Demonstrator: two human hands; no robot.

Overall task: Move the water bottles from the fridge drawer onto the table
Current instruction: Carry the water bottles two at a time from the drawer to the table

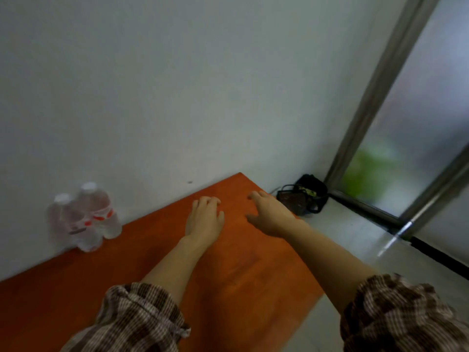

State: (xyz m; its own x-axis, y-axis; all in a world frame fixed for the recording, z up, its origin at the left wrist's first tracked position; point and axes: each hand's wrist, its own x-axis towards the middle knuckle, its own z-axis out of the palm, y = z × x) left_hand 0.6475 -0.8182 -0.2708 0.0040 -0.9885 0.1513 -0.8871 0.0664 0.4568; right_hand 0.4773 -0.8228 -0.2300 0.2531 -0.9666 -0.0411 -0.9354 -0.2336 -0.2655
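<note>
Left hand (pixel 204 219): reaches forward over the orange worktop (pixel 241 262), palm down, fingers loosely bent, holding nothing.
Right hand (pixel 269 214): stretched out just beside it near the worktop's far corner, fingers relaxed, empty.
Sleeves (pixel 137 318): brown checked, pushed up both forearms.
Water bottles (pixel 86 217): two, clear, white-capped, upright on the worktop against the wall, well left of the hands.
Labels: white bands with red marks; writing too blurred to read.
Floor: black bag (pixel 303 198) by a metal-framed glass door (pixel 375 97).
</note>
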